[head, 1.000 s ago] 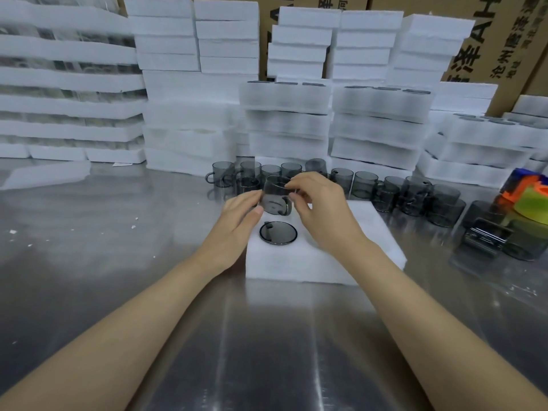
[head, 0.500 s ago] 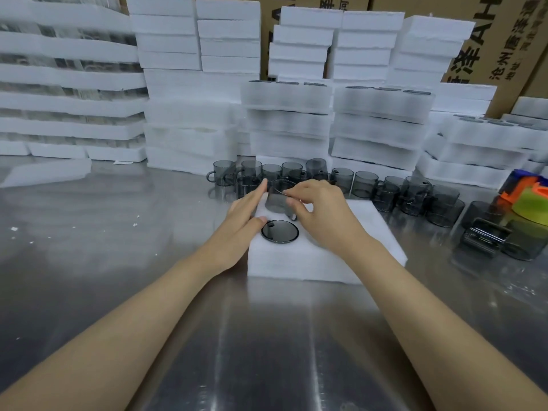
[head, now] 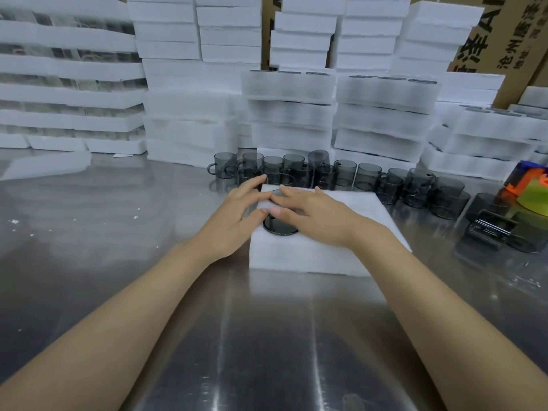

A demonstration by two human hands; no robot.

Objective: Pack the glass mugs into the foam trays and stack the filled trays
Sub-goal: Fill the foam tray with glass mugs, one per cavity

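Note:
A white foam tray (head: 323,256) lies on the steel table in front of me. One smoky glass mug (head: 280,228) sits sunk in its near-left pocket. Just behind it a second mug (head: 274,193) is down in the far-left pocket, mostly hidden under my fingers. My left hand (head: 237,215) lies flat at the tray's left edge with its fingers straight on that mug's side. My right hand (head: 314,212) lies flat over the tray, its straight fingers pressing on the mug's top. A row of loose grey mugs (head: 367,178) stands behind the tray.
Tall stacks of white foam trays (head: 289,114) line the back of the steel table (head: 237,336), with cardboard boxes (head: 501,40) behind. More mugs (head: 444,200) spread to the right beside an orange and green object (head: 533,191). Foam crumbs dot the left side.
The mug held above the tray has gone down into the far-left pocket. Both hands followed it down and flattened, the right hand's pinch opening into straight pressing fingers.

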